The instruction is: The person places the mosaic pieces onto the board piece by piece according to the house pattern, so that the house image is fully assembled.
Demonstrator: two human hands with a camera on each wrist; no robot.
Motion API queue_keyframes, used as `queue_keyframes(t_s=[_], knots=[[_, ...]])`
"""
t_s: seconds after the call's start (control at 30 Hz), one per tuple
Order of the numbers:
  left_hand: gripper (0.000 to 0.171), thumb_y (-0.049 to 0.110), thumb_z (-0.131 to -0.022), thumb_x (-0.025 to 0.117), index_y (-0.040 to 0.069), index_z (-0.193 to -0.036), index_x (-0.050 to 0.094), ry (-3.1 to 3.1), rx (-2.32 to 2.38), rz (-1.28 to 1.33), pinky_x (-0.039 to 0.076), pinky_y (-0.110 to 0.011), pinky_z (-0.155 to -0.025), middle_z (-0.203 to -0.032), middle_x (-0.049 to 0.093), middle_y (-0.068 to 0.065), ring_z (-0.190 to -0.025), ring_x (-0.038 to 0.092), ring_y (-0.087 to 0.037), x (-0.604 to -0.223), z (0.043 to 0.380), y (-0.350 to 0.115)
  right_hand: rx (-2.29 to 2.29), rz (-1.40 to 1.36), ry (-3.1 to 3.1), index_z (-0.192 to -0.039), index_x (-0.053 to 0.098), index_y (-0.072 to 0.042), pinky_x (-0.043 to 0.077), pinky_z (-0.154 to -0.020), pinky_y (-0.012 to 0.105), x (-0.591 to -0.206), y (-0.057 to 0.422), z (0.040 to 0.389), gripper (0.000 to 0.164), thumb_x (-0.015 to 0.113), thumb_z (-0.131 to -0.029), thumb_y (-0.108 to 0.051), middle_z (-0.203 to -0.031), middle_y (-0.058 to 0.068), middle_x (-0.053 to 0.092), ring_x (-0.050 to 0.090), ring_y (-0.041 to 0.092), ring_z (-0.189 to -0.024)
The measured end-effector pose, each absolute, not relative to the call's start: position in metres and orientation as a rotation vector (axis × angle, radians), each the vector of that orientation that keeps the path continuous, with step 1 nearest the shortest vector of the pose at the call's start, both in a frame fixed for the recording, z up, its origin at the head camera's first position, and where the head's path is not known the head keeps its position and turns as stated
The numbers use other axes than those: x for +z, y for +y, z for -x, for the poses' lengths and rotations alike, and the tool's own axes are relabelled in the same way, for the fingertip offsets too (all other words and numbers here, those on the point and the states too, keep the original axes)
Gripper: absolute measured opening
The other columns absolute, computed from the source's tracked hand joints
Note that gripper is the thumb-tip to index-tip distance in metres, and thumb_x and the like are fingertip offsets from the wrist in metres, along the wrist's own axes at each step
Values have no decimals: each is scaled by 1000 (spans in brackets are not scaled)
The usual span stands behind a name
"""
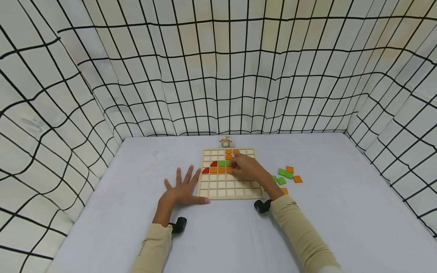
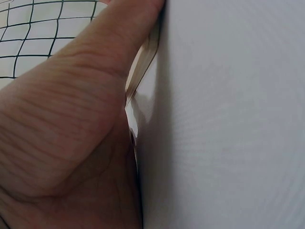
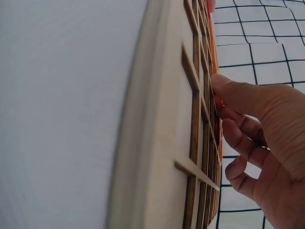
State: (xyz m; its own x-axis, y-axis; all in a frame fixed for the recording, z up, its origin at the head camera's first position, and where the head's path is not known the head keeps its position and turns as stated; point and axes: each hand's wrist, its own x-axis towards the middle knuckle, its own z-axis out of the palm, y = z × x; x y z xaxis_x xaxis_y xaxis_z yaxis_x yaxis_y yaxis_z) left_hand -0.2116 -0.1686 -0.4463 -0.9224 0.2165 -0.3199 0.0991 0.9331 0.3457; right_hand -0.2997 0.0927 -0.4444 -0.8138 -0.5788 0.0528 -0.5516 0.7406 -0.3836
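A wooden grid board point(image 1: 230, 196) lies on the table with red, orange and green pieces in its cells. Two red curved pieces point(image 1: 205, 171) stand at the left ends of an orange row point(image 1: 217, 170) and a green row point(image 1: 221, 163). My right hand point(image 1: 247, 167) is over the board's middle, at the right ends of these rows. In the right wrist view, its thumb and forefinger pinch a small orange tile point(image 3: 218, 101), mostly hidden by the fingertips. My left hand point(image 1: 184, 191) rests flat at the board's left edge, fingers spread, thumb along the front-left corner.
Several loose green tiles point(image 1: 281, 171) and orange tiles point(image 1: 297, 179) lie right of the board. Behind it is a small pattern card point(image 1: 226, 141). White walls with black netting point(image 1: 218, 68) enclose the table's back and sides.
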Motion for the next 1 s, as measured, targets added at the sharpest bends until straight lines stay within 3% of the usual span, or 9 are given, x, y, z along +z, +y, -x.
queue_keyframes(t_s=[1.0], knots=[[123,76,-68,69,23,-159,6,2735,463,-222,-12,-82,-99,-165,-12,-11,-145,-24,-48,-448,213,-169,-613,909,2869,-104,71,-12,53,-81,30,-446,91,299,22,73,-89,-28,-101,0,64,60,12,-91]])
